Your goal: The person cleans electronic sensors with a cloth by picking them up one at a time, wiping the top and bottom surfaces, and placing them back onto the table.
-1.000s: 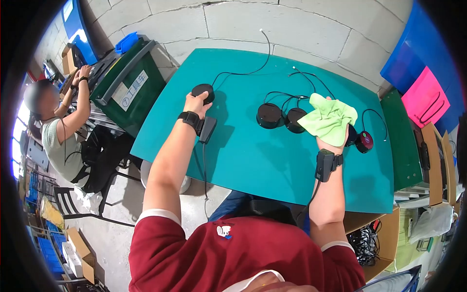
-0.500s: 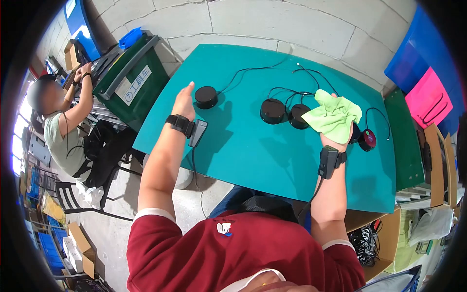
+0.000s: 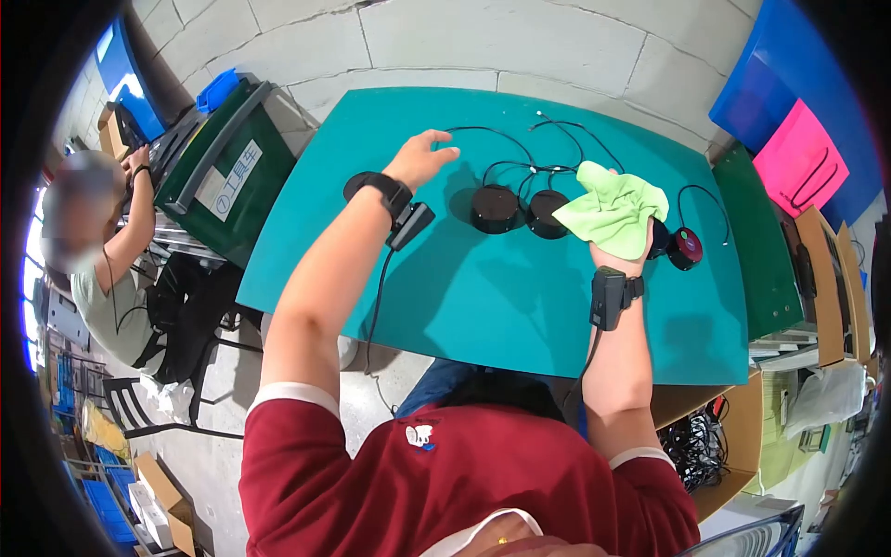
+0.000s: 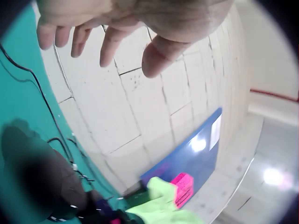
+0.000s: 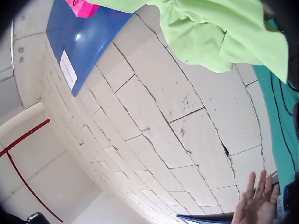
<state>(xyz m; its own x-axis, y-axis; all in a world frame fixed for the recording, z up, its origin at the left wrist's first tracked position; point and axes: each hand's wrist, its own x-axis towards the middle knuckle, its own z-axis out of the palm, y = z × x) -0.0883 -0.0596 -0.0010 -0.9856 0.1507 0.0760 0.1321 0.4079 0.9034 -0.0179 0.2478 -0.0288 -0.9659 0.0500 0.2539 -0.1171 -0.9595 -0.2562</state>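
Observation:
My left hand (image 3: 424, 160) hovers over the green table with its fingers spread and nothing in them; the left wrist view shows its fingers (image 4: 108, 46) extended. Below my left wrist, mostly hidden by it, sits a black round puck-like device (image 3: 354, 186). In my right hand (image 3: 620, 263) is a light green cloth (image 3: 608, 209), which drapes over the fingers and hides most of them. Left of the cloth stand two more black round devices (image 3: 495, 209) with thin cables. Right of it are a partly hidden dark one (image 3: 660, 239) and one with a reddish face (image 3: 686, 249).
Thin black cables (image 3: 580, 125) trail along the back of the green table (image 3: 520, 316), near a block wall. A green tool bin (image 3: 223, 172) and a seated person (image 3: 102, 269) are at the left. At the right are a pink bag (image 3: 800, 158) and a cardboard box of cables (image 3: 696, 455).
My left hand has let go of the left black device and moved right and up, past it. The right hand and the cloth stay about where they were.

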